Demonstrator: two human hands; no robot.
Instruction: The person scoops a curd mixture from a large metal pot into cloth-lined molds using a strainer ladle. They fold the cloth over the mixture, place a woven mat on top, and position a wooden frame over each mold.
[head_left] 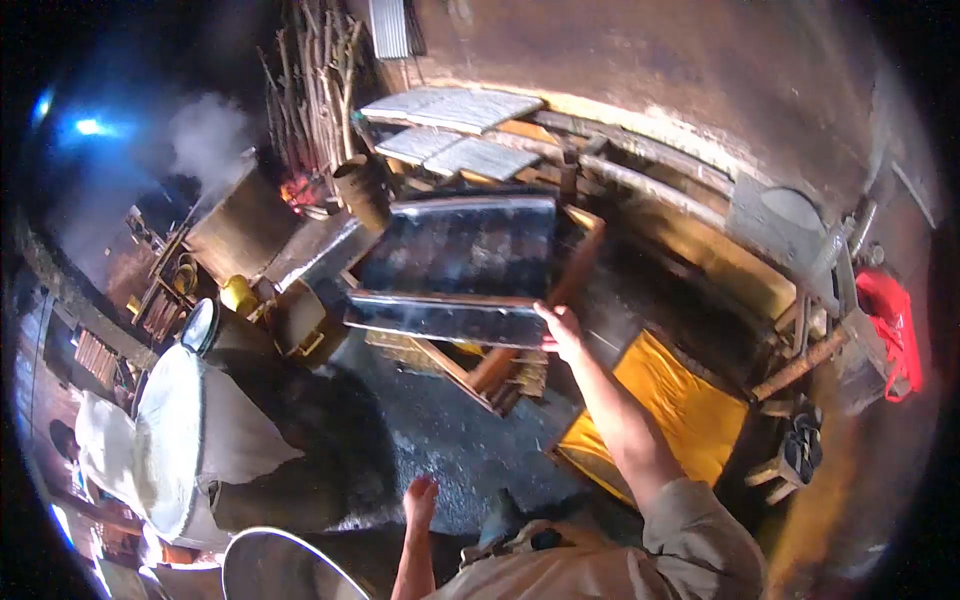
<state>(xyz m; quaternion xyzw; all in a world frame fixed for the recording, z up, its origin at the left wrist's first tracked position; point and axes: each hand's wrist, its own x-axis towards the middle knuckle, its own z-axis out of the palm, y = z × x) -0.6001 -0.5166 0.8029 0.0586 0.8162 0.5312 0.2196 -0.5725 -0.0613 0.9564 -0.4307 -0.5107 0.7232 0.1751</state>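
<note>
My right hand (562, 332) is closed on the near right corner of a dark, shiny rectangular tray (460, 250). Beneath the tray sits a wooden frame (582, 255), and the tray hides much of it. Lower down, my left hand (421, 500) hangs over the wet floor with its fingers curled, and nothing shows in it. To the right of my right arm lies a frame with yellow cloth (680, 400) stretched over it. A large round metal-rimmed drum (243, 575) stands near my left side.
A pale cloth-covered vat (170, 440) stands at left. Behind it are a yellow-handled basin (298, 320) and a steaming vessel (240, 225) near a fire (298, 192). Wooden poles (310, 90) lean at the back. Wooden beams (660, 185) run along the wall; a red bag (888, 325) hangs right.
</note>
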